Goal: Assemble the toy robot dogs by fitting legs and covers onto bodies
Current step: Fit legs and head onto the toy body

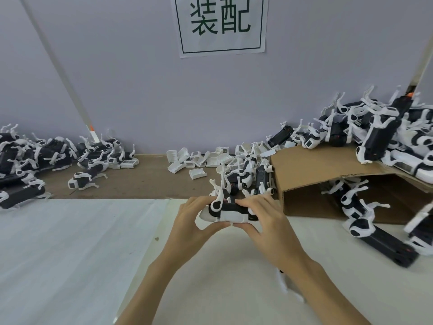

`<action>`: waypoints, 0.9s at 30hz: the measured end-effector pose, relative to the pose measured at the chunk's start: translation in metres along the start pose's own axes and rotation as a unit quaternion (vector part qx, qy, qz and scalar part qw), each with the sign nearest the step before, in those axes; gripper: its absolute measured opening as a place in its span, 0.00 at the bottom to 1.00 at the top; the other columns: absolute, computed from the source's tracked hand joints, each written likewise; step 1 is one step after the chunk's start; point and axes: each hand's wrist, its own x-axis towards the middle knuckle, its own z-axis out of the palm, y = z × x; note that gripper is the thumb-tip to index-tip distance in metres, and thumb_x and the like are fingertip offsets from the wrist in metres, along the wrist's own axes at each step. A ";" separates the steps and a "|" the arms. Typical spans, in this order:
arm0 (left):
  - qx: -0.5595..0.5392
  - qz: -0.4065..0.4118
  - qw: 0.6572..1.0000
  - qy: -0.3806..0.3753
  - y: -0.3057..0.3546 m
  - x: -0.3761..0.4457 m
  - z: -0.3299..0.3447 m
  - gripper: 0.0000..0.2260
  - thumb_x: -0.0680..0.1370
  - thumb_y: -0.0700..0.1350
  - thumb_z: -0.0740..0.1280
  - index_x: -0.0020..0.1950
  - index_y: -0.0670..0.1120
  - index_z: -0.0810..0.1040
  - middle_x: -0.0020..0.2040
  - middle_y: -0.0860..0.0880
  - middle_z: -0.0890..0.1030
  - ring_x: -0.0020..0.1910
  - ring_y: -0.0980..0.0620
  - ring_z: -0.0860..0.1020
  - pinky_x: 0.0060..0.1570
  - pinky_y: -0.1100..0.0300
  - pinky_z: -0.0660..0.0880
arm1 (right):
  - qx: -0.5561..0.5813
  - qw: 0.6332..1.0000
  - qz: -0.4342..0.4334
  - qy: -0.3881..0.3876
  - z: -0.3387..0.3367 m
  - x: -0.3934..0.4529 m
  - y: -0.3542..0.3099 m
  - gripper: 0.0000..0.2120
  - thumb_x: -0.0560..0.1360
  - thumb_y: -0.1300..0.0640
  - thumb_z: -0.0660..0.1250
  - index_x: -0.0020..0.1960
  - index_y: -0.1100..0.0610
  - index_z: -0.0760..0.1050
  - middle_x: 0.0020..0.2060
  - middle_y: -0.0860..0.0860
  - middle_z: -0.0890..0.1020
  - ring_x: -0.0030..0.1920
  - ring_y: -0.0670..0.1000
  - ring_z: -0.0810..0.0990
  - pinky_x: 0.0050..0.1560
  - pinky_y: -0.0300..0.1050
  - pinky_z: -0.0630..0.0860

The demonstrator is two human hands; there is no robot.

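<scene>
Head view. Your left hand (195, 218) and right hand (262, 221) together hold one toy dog (228, 211) just above the white table cover (70, 242), near the table's middle. Left fingers curl over its white front end, thumb beneath; right fingers curl over the black top, thumb under the white underside. One white leg (219, 192) stands up from the body between your hands. Just behind lies a small heap of dogs (248, 177), and beyond it loose white covers (199, 160) along the wall. A cardboard box (328, 174) on its side stands to the right, with dogs on and under it. A further pile (35, 158) lies at far left. A paper sign (221, 24) hangs on the wall.
</scene>
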 end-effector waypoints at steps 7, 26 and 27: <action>-0.001 -0.009 1.000 -0.004 0.001 -0.001 0.001 0.17 0.75 0.57 0.77 0.61 0.56 0.83 0.57 0.61 0.83 0.61 0.54 0.78 0.62 0.56 0.70 | 0.037 0.998 0.048 -0.025 -0.004 0.002 -0.002 0.19 0.73 0.49 0.78 0.61 0.55 0.81 0.53 0.45 0.81 0.54 0.48 0.78 0.56 0.41 0.76; -0.040 -0.100 0.993 -0.037 0.004 -0.006 0.010 0.16 0.75 0.58 0.77 0.61 0.62 0.80 0.58 0.63 0.83 0.65 0.51 0.72 0.58 0.72 0.66 | 0.078 0.971 0.163 -0.156 0.000 0.002 -0.005 0.21 0.74 0.46 0.78 0.63 0.48 0.77 0.52 0.37 0.76 0.57 0.42 0.74 0.60 0.46 0.74; -0.043 -0.104 0.993 -0.031 0.005 -0.004 0.010 0.16 0.75 0.58 0.77 0.62 0.60 0.81 0.58 0.61 0.84 0.66 0.51 0.73 0.60 0.71 0.67 | 0.083 0.972 0.161 -0.147 0.000 0.002 -0.005 0.21 0.73 0.45 0.78 0.64 0.47 0.77 0.53 0.37 0.76 0.57 0.42 0.74 0.60 0.46 0.74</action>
